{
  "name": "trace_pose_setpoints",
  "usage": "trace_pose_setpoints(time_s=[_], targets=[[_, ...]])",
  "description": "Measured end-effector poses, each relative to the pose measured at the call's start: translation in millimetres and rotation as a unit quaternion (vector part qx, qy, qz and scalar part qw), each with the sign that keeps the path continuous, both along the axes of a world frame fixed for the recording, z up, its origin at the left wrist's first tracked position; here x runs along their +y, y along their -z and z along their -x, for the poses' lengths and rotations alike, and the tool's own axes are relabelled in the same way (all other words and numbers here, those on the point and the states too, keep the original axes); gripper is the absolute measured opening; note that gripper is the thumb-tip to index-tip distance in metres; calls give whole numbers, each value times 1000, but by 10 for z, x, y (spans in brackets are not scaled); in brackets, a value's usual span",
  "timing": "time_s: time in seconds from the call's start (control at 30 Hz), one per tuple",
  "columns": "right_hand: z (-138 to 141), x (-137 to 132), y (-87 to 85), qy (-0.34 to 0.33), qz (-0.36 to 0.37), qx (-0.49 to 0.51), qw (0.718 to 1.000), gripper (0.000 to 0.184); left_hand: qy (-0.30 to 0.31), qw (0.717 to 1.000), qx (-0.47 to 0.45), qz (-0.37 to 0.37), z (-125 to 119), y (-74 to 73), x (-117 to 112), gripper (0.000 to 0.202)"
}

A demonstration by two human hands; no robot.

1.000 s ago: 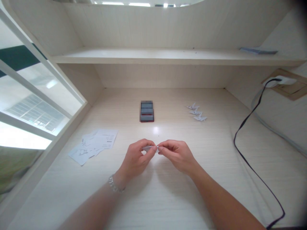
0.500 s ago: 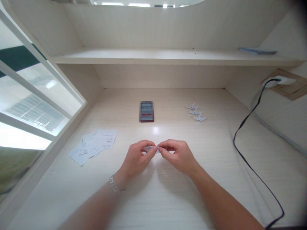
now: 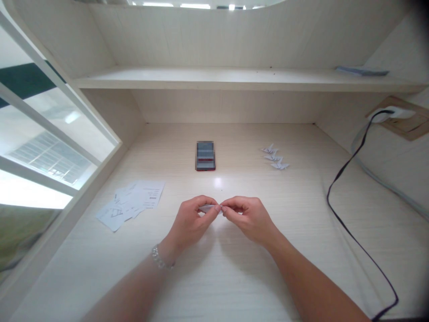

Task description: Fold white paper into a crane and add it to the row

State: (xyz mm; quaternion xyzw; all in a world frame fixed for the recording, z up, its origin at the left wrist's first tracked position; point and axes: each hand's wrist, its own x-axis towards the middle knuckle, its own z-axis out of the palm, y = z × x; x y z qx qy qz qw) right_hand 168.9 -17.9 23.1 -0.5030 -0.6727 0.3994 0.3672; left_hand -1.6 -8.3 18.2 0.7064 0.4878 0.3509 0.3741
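Note:
Both my hands meet just above the pale wooden desk (image 3: 234,277), pinching one small folded piece of white paper (image 3: 208,208) between them. My left hand (image 3: 191,223) grips its left end with thumb and fingers closed; a bracelet sits on that wrist. My right hand (image 3: 248,217) pinches the right end, fingers curled. Most of the paper is hidden by my fingers.
A spread of white paper slips (image 3: 132,203) lies to the left. A dark phone (image 3: 205,155) lies further back at the centre. Three small folded paper figures (image 3: 275,158) sit at the back right. A black cable (image 3: 348,188) runs down the right side from a wall socket (image 3: 392,114). A shelf (image 3: 234,78) spans above.
My fingers have shifted very slightly on the paper; the hands stay in the same place.

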Motion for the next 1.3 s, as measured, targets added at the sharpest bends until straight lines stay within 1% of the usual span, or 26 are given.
trace_pose_setpoints(time_s=[0.43, 0.63, 0.77, 0.93, 1.1, 1.2, 1.3], targets=[[25, -1, 16, -7, 10, 15, 1000, 18, -24, 1000, 5, -13, -11, 11, -15, 16], [9, 0, 8, -8, -40, -22, 999, 17, -18, 1000, 7, -7, -14, -11, -5, 17], [3, -1, 11, -7, -54, -40, 998, 17, -12, 1000, 0, -7, -20, -22, -7, 18], [1, 10, 16, -5, -43, -46, 998, 17, -11, 1000, -3, -1, -25, -23, -11, 19], [-17, 19, 6, -22, -7, -12, 1000, 19, -11, 1000, -13, 22, -14, -14, -5, 20], [-19, 15, 2, -31, -15, -1, 999, 17, -7, 1000, -17, 24, -9, -9, -6, 21], [-13, 14, 2, -23, -29, -8, 999, 16, 2, 999, -35, 28, -5, 6, -4, 22]])
